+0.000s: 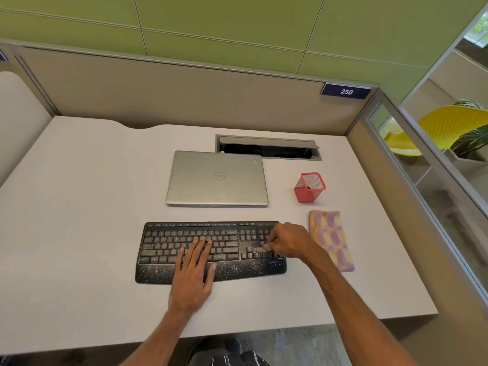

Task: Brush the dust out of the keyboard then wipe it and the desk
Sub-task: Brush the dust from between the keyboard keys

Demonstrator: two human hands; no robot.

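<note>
Keyboard [227, 244] flat, long axis left-right

At your desk, a dark blue sign [346, 91] fixed at the top right end of the beige partition [184, 88] reads "250" in slanted white numerals. Straight ahead of you, the closed silver laptop [200, 191] carries the round Dell logo [219, 176] at its middle, the letters turned away from you so that they read upside down. On the black keyboard [155, 233] nearest you, a small blue mark [272, 262] sits at the right end of the palm rest [155, 273], too blurred for you to read, and the legends on the keys [169, 243] are too small to make out.
</note>
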